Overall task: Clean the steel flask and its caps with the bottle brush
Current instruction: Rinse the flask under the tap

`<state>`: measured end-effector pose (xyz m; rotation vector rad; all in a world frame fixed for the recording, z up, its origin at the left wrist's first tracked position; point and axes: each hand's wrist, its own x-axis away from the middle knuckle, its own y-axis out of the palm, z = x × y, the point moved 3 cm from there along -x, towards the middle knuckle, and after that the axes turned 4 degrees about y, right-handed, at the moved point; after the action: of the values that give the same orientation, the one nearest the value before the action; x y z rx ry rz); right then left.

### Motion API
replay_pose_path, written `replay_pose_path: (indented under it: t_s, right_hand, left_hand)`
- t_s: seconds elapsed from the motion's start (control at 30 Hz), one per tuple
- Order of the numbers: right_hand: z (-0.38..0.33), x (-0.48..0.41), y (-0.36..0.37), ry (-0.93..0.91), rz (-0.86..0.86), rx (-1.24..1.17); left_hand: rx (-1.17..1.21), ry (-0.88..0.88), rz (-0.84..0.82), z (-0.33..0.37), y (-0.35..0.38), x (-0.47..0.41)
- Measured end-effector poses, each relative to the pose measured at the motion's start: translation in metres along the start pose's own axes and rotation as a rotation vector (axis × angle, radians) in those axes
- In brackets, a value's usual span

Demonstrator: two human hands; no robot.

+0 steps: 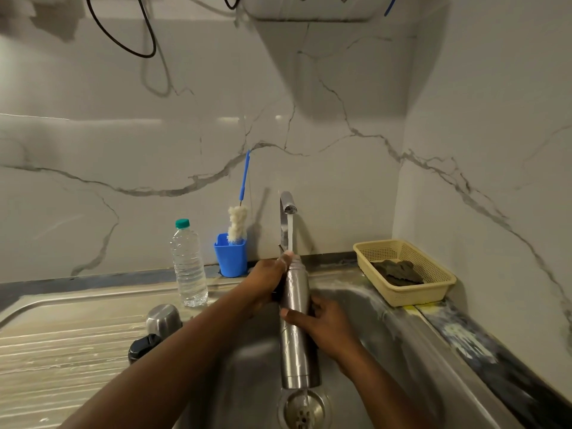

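Note:
The steel flask stands upright over the sink, its open mouth under the running tap. My right hand grips the flask's middle from the right. My left hand is at the flask's neck, fingers wrapped near the mouth in the water stream. The bottle brush, white bristles on a blue handle, stands in a blue cup at the wall. A steel cap and a black cap lie on the draining board to the left.
A clear plastic water bottle with a green lid stands on the draining board. A cream plastic basket holding a dark cloth sits right of the sink. The drain lies below the flask.

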<state>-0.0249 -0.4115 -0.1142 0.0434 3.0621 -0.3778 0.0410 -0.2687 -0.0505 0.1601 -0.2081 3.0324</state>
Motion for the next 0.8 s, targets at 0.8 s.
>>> replay_pose_path:
  t_s: [0.8]
  right_hand:
    - [0.017, -0.015, -0.003, 0.221, 0.073, -0.197]
  left_hand:
    - [0.476, 0.114, 0.274, 0.005, -0.043, 0.014]
